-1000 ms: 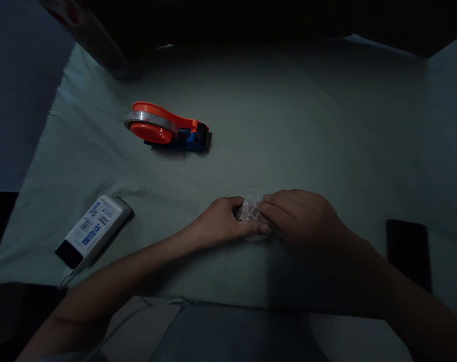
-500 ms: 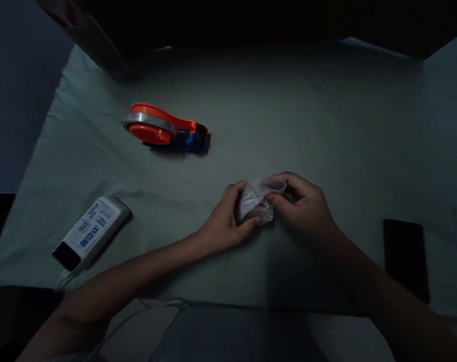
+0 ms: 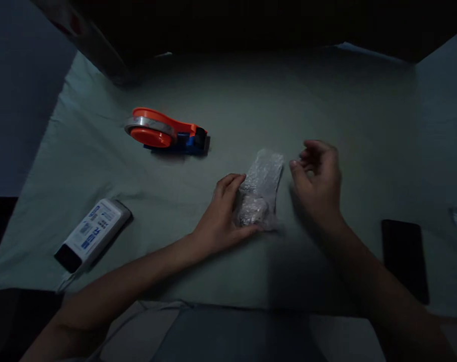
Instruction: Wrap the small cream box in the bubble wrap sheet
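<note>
A small clear plastic bag (image 3: 261,188) with something lumpy in its near end lies stretched out on the grey-green cloth (image 3: 251,100). My left hand (image 3: 223,206) grips the bag's near end between thumb and fingers and holds it down. My right hand (image 3: 319,176) hovers just right of the bag with its fingers loosely curled and apart, holding nothing. The light is dim.
An orange and blue tape dispenser (image 3: 164,131) lies at the back left. A white and black device with blue print (image 3: 92,234) sits at the near left. A dark flat phone (image 3: 404,259) lies at the right, near the cloth's edge.
The crumpled bag has been unrolled and now lies flat and long. My right hand has let go of it and moved up and to the right. My left hand stays on the bag.
</note>
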